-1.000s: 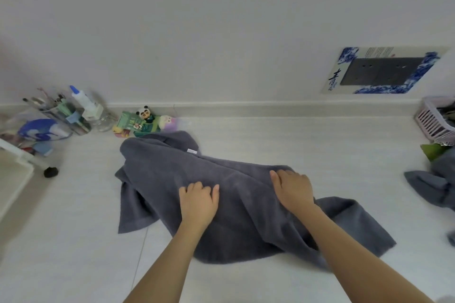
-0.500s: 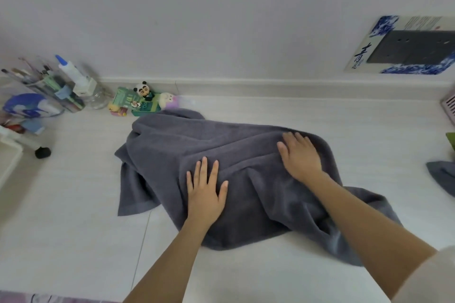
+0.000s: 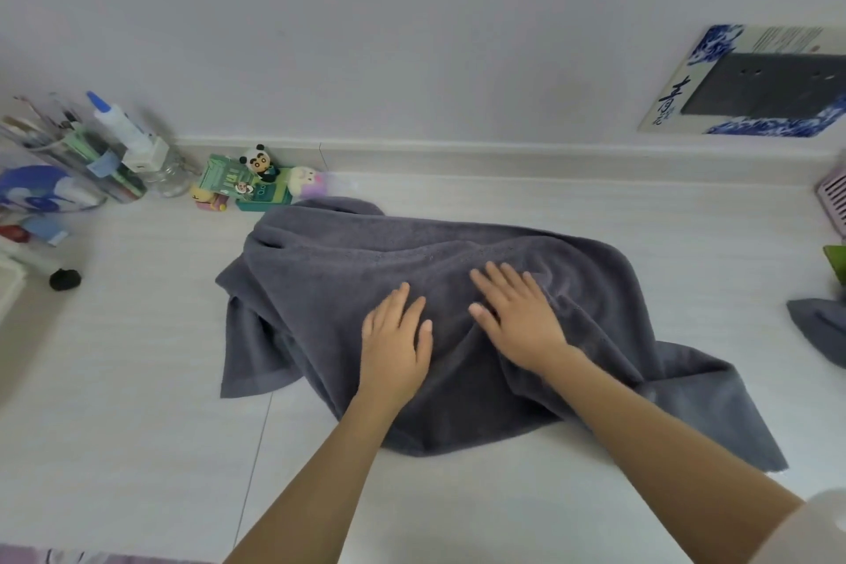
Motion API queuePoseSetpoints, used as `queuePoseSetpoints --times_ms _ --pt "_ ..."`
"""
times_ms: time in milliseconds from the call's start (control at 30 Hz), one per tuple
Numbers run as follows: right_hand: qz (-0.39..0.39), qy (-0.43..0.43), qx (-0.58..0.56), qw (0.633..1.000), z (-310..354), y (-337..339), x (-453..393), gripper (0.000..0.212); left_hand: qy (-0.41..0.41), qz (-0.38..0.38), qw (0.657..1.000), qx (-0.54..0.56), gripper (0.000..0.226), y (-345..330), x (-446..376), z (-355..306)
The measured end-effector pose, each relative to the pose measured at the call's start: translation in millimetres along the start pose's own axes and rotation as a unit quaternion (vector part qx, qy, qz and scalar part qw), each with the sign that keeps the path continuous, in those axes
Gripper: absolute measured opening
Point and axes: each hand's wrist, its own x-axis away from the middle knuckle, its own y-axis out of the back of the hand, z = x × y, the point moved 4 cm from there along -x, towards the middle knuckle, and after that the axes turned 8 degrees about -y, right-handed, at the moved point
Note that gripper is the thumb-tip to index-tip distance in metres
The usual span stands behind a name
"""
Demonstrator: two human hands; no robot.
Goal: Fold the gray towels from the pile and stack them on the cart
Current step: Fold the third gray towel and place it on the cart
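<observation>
Surface: you work on a pale, smooth floor (image 3: pixel 137 380) of large tiles that runs back to a white wall with a low skirting.
Towel: the dark gray terry-cloth towel (image 3: pixel 348 279) lies rumpled and part-doubled on that floor, straight ahead of you. Its long axis runs from far left, near the toys, to near right, where one flat corner trails out past your right forearm. The cloth looks thick, soft and matte, with broad ridges and a hemmed border at the left flap.
Hands: your left hand (image 3: pixel 396 343) and right hand (image 3: pixel 517 316) both lie flat on the middle of the towel, fingers straight and spread, pressing and gripping nothing. They sit just beside each other; I judge the right one nearer the trailing corner, the left one nearer the loose left flap.
Next towel: a second gray cloth (image 3: pixel 819 330) shows at the right edge, well apart.
Clutter: small colourful boxes and a panda figurine (image 3: pixel 258 160) stand by the wall, just beyond the towel's far edge.
</observation>
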Motion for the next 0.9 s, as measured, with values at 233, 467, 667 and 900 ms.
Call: queuePoseSetpoints --times_ms 233,467,667,900 --pt "0.008 -0.005 0.037 0.999 -37 -20 23 0.087 0.169 -0.036 0.979 -0.108 0.064 20 12 71" --pt "-0.125 -0.033 -0.020 0.991 5 -4 27 0.071 0.091 0.020 0.994 -0.057 0.064 13 29 45" --pt "-0.002 0.076 -0.143 0.987 89 -36 31 0.073 0.066 -0.142 0.987 0.028 0.040 42 53 42" --pt "0.021 0.047 -0.184 0.982 125 -40 25 0.057 0.394 -0.203 0.837 0.321 0.060 51 73 101"
